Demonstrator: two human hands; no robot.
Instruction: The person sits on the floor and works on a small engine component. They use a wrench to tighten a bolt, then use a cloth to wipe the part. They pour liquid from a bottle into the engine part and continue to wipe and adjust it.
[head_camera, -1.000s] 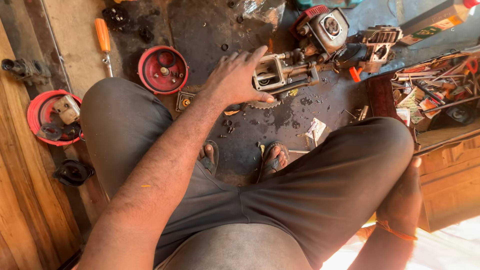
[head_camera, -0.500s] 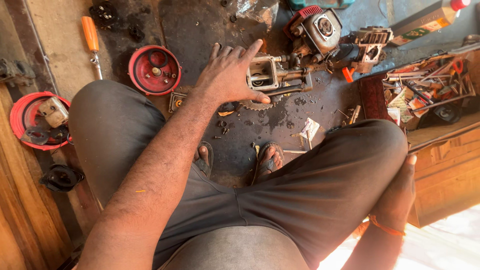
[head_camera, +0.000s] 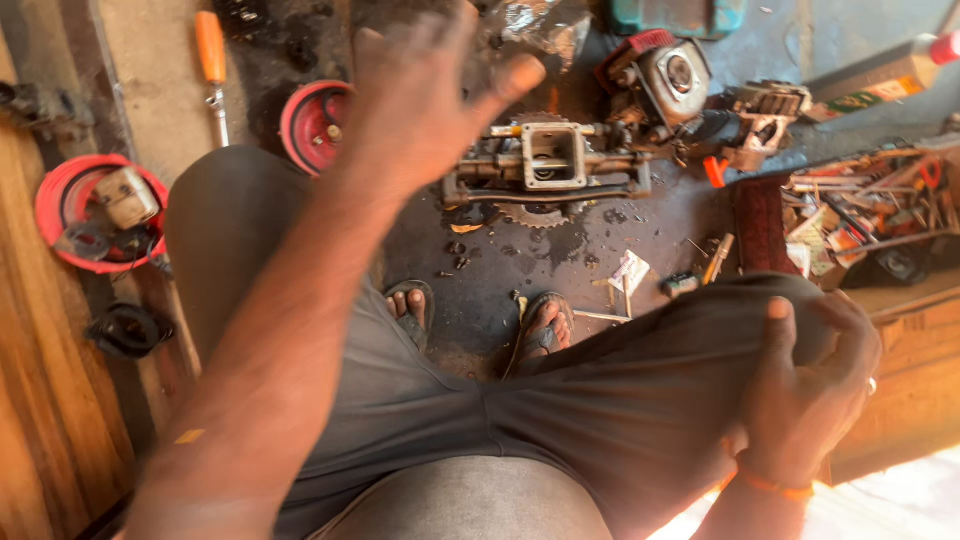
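My left hand (head_camera: 425, 100) is raised above the floor with its fingers spread and nothing in it. It hovers over the left end of a grey metal gear housing with a toothed sprocket (head_camera: 548, 165), without touching it. A red round cover (head_camera: 312, 125) lies just left of the hand. My right hand (head_camera: 810, 390), with an orange band at the wrist, lies cupped over my right knee on the dark trousers. My two feet in sandals (head_camera: 545, 325) stand on the oily floor between my knees.
A small engine with a red cover (head_camera: 665, 70) sits behind the housing. An orange-handled screwdriver (head_camera: 210, 50) lies far left. A red bowl of parts (head_camera: 95, 210) and a black part (head_camera: 125, 330) rest on the wooden boards. A box of tools (head_camera: 870, 210) stands right.
My left hand has lifted off the metal housing and come up toward the camera with the fingers spread. My right hand now shows fully on my knee.
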